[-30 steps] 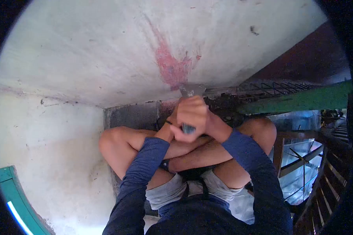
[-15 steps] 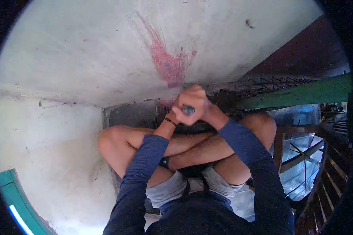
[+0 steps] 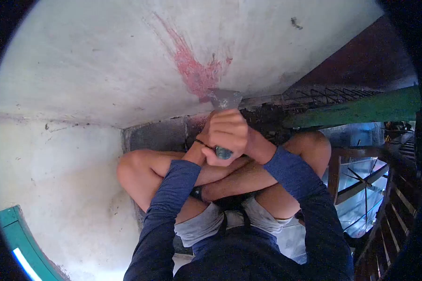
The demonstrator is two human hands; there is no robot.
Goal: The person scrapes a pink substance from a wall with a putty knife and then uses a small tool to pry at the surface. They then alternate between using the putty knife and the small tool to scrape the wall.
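Both my hands are clasped together around the handle of a scraper (image 3: 224,98). Dark and speckled, its wide blade points away from me, its edge at or close to the lower end of a red patch (image 3: 194,70) on the pale wall (image 3: 112,56). My right hand (image 3: 232,131) wraps the handle with its fingers closed. My left hand (image 3: 210,151), with a dark band at the wrist, overlaps it and is partly hidden. The rounded handle end (image 3: 223,152) shows between them, toward me.
My crossed legs (image 3: 229,180) lie below the hands. A second pale wall (image 3: 70,173) meets the first at a corner on the left. On the right are a green beam (image 3: 356,110), wire framework (image 3: 333,96) and wooden slats (image 3: 394,225). A green frame (image 3: 21,234) stands lower left.
My clasped hands have come down the view, toward my body. The scraper's blade, hidden behind the hands before, now shows at the wall.
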